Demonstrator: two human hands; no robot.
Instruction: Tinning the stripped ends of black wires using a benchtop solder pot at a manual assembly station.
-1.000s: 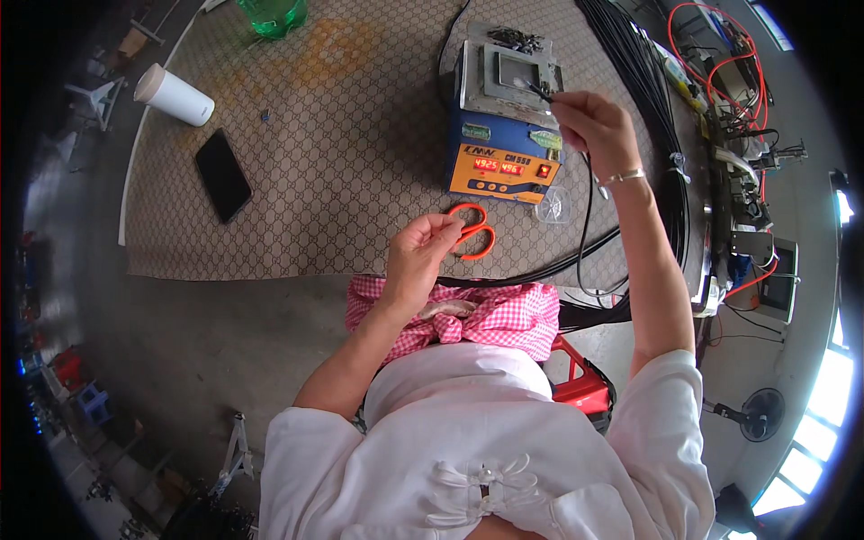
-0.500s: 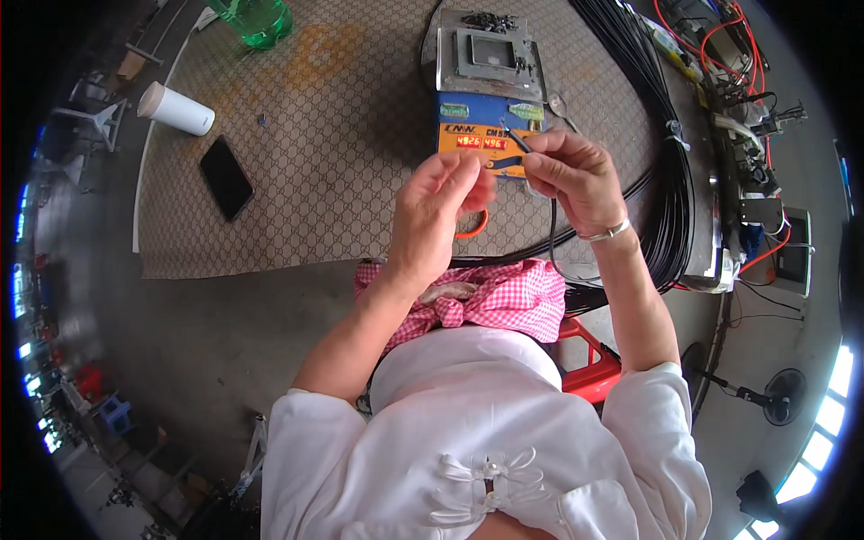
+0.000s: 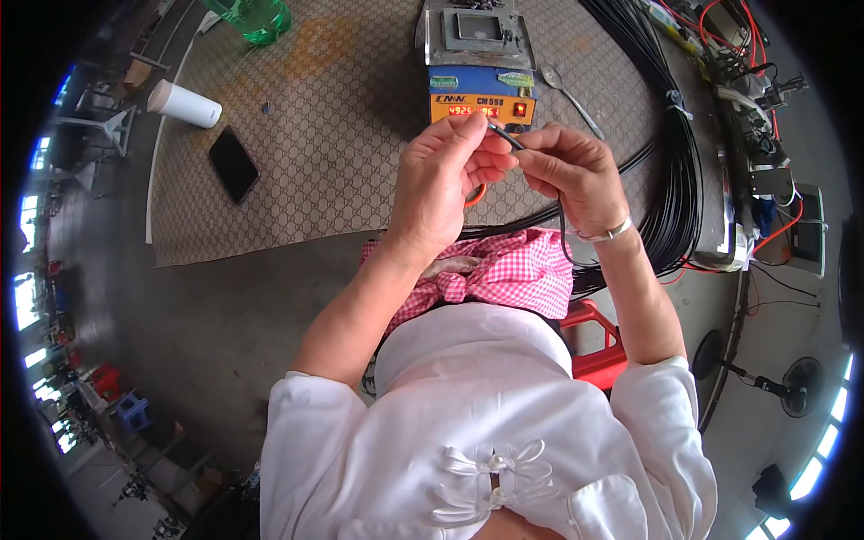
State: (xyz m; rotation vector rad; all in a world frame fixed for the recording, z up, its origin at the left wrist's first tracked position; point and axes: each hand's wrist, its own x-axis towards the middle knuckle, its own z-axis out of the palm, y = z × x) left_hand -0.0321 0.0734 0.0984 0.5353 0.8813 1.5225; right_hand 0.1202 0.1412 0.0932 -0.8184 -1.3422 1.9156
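Note:
My right hand (image 3: 580,177) pinches a thin black cable (image 3: 508,139) between thumb and forefinger, close to its end. Below that hand the cable's length hangs in a loop toward my lap. My left hand (image 3: 430,187) is closed at the tip of the same cable, thumb against forefinger, with the other fingers curled. Its fingertips partly hide the cable's stripped-looking end. Just beyond both hands stands a blue and orange solder pot (image 3: 482,83) with a lit red display and a square metal well on top. My left fingertips overlap its front panel in view.
A long-handled spoon (image 3: 573,101) lies right of the pot. A thick bundle of black cables (image 3: 675,189) runs down the table's right side. To the left are a phone (image 3: 234,166), a white cup (image 3: 185,104) and a green bottle (image 3: 256,20). A red stool (image 3: 598,360) stands by my right side.
My left hand has come up to the cable's end and closed on it; before, the end stuck out free from my right fingers. The view has shifted slightly.

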